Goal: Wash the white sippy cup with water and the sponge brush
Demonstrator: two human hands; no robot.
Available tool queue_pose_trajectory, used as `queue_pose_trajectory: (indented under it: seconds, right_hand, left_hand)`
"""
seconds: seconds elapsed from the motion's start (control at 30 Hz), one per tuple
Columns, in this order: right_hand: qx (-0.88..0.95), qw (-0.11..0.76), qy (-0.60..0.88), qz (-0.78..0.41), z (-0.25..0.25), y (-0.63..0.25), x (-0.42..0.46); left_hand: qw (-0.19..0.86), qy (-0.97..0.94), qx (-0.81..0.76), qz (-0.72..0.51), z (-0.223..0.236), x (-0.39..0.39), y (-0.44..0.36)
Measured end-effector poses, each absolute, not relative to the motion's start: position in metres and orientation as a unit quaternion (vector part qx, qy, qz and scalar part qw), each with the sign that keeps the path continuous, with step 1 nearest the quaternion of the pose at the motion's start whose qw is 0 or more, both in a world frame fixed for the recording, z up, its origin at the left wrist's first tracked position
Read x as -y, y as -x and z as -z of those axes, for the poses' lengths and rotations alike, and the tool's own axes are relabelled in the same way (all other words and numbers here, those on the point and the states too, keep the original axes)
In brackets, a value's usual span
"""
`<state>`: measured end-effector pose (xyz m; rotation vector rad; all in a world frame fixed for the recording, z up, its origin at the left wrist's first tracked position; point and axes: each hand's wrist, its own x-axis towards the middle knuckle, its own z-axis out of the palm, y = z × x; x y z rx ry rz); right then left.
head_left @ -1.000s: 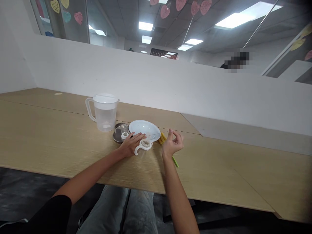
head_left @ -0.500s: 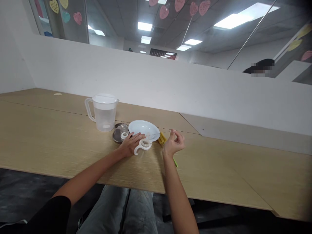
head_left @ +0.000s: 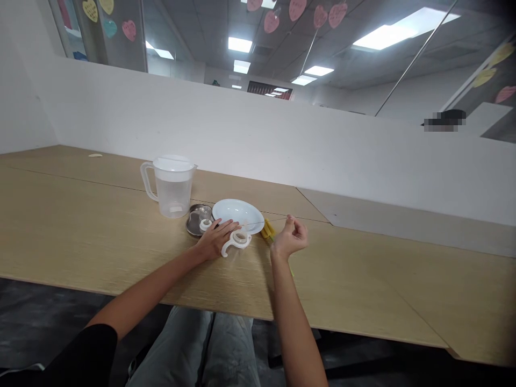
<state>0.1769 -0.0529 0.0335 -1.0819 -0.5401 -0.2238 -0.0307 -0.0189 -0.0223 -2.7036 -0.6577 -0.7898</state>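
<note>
On the table stands a small clear cup with a white collar and hooked handle (head_left: 237, 243). My left hand (head_left: 215, 240) lies against the cup's far left side, fingers reaching behind its collar; the thumb is hard to make out. To the right, my right hand (head_left: 291, 239) is raised above the table in a pinch. From its fingertips a thin strand (head_left: 276, 219) runs left over the white plate (head_left: 226, 206) towards the cup. Its far end, by my left fingers, cannot be made out. A yellow brush head (head_left: 267, 231) lies partly behind my right wrist.
A clear lidded pitcher (head_left: 173, 188) stands behind and left of my left hand. Next to it is a metal dish (head_left: 192, 223) holding a clear piece and a white ring (head_left: 205, 224). A low white wall (head_left: 258, 140) borders the table's back. Beyond the glass, a person is partly visible.
My right hand has shifted slightly to the right with the strand. My left hand and the cup stay in place. The person beyond the glass has moved right.
</note>
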Motion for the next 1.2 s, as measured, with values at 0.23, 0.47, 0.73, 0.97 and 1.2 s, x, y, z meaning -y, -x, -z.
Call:
queue_pose_trajectory:
  seconds: [0.23,0.47,0.73,0.97,1.2]
  right_hand:
    - [0.218,0.832,0.504,0.079,-0.032,-0.182,0.050]
    - [0.178,0.856,0.485,0.007,-0.026,-0.186,0.042]
    - [0.129,0.853,0.505,0.038,-0.015,-0.215,0.033]
    - [0.210,0.824,0.526,-0.003,-0.002,-0.201,0.020]
    - [0.252,0.784,0.563,-0.076,0.014,-0.200,0.010]
  left_hand:
    - [0.126,0.927,0.227,0.272,0.024,0.018,0.031]
    - [0.140,0.924,0.224,0.277,0.025,0.018,0.031]
    - [0.143,0.917,0.243,0.282,0.025,0.020,0.031]
    - [0.140,0.918,0.245,0.278,0.026,0.019,0.032]
    - [0.131,0.916,0.257,0.280,0.027,0.018,0.032]
